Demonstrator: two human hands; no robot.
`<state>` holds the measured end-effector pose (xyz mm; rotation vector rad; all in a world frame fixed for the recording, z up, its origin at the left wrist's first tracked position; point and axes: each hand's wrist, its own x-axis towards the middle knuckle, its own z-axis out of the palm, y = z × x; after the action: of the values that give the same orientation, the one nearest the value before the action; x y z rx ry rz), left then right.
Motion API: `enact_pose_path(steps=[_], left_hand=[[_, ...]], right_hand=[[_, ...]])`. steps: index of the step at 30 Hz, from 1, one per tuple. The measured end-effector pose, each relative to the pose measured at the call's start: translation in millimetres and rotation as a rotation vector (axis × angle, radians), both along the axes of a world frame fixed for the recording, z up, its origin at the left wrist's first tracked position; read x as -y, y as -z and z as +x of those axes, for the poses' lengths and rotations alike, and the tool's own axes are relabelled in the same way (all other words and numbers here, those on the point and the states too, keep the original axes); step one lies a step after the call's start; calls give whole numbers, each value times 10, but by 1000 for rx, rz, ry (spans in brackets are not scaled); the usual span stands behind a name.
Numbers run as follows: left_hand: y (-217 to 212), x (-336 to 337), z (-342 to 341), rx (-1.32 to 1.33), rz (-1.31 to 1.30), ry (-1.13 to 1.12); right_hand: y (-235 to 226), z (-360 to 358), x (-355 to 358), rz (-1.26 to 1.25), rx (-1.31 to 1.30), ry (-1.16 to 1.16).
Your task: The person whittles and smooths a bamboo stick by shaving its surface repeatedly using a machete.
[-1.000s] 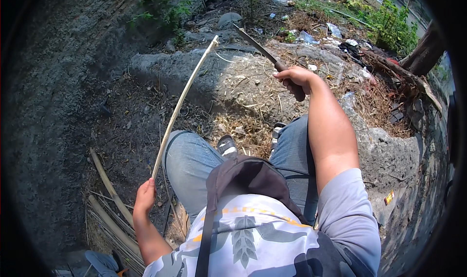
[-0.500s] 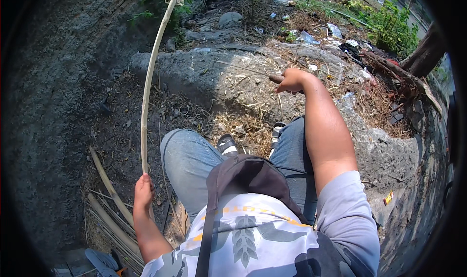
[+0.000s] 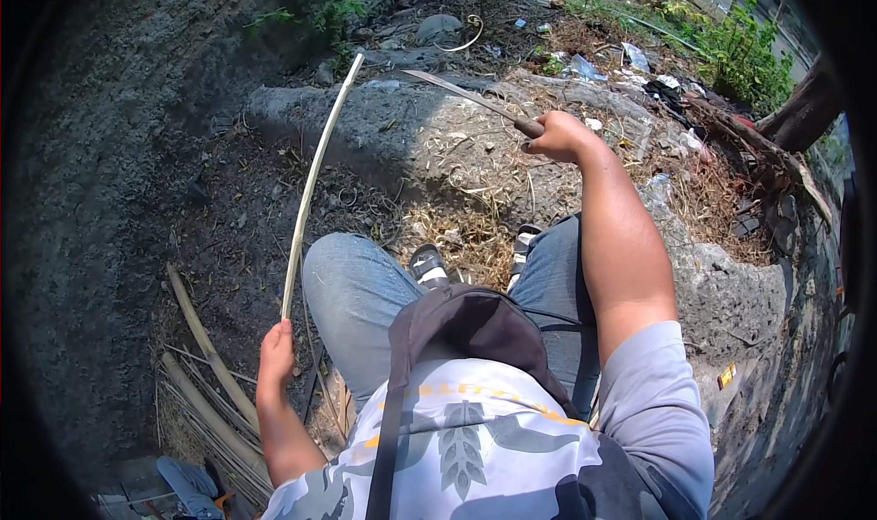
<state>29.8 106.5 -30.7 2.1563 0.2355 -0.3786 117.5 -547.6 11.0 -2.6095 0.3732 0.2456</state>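
My left hand [image 3: 275,351], at the lower left, is closed round the lower end of a long pale peeled stick [image 3: 315,168]. The stick rises, slightly bowed, and leans right toward its tip. My right hand [image 3: 559,138] grips the brown handle of a long narrow-bladed knife [image 3: 466,93], held out ahead over the rock. The blade points left, its tip a short way from the stick's upper end and apart from it. A thin pale curled shaving [image 3: 475,34] shows beyond the blade, separate from the stick; whether it is airborne I cannot tell.
More pale strips [image 3: 215,355] lie at my left. A rough grey wall [image 3: 91,200] stands on the left. Ahead is a rock [image 3: 356,127] strewn with shavings. Litter, green plants [image 3: 744,63] and a tree trunk [image 3: 804,104] are at the far right. Someone's jeans leg [image 3: 187,488] shows at lower left.
The curl at the stick's tip has come off and is now farther right. The stick's tip has moved down and right. The knife has turned, showing more of its blade.
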Motion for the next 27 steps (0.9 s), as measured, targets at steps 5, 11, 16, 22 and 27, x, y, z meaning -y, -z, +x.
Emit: enact_pose_path(steps=[5,11,16,22,27], left_hand=[[-371,503,51,45,-21,56],[-537,946,191,11,-267,65],[-591,1020,165,-77,-339,97],[-622,984,93,-107,-348,16],[-691,1013,82,-108,-336,-14]], right_hand=[[-210,5,-353,66,111,-66],[-245,4,-776,85,343,-248],[-335,-3,-984,-68,234,-220],[-137,111,-692,-112,123,35],[-152,86,-539,13,283,152]])
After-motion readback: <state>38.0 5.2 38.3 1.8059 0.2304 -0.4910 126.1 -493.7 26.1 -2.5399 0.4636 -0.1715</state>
